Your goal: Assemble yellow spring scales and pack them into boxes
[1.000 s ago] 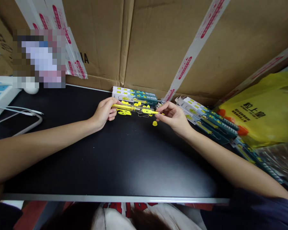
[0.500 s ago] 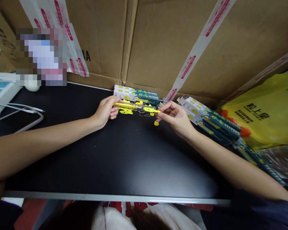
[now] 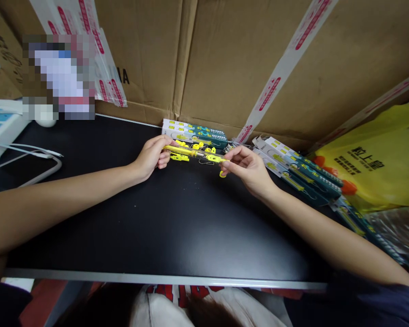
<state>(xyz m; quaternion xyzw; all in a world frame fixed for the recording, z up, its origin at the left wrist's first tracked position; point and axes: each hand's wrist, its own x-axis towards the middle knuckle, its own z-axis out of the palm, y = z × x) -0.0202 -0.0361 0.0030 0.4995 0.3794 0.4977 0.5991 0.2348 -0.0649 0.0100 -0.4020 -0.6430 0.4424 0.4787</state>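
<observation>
My left hand [image 3: 152,156] is closed around the left end of a slim, clear-and-yellow tube-shaped spring scale [image 3: 182,150], held nearly level above the black table. At the scale's right end, my right hand [image 3: 243,165] pinches the tip of a narrow yellow part [image 3: 216,158]. Whether this part is joined to the tube cannot be told. A small yellow ring [image 3: 222,174] shows under my right fingers. Loose yellow pieces [image 3: 180,157] and a thin wire hook [image 3: 206,162] lie behind and below the scale, partly covered by it.
Printed boxes [image 3: 194,131] stand behind my hands, and more boxes [image 3: 296,170] lie at the right beside a yellow plastic bag [image 3: 368,159]. Large cardboard [image 3: 225,63] walls the back. A white power strip [image 3: 7,122] with cables sits at the left of the black table [image 3: 177,227].
Both hands keep their hold on the scale and its yellow end part. The yellow ring under my right hand has turned slightly, and the view has shifted a little.
</observation>
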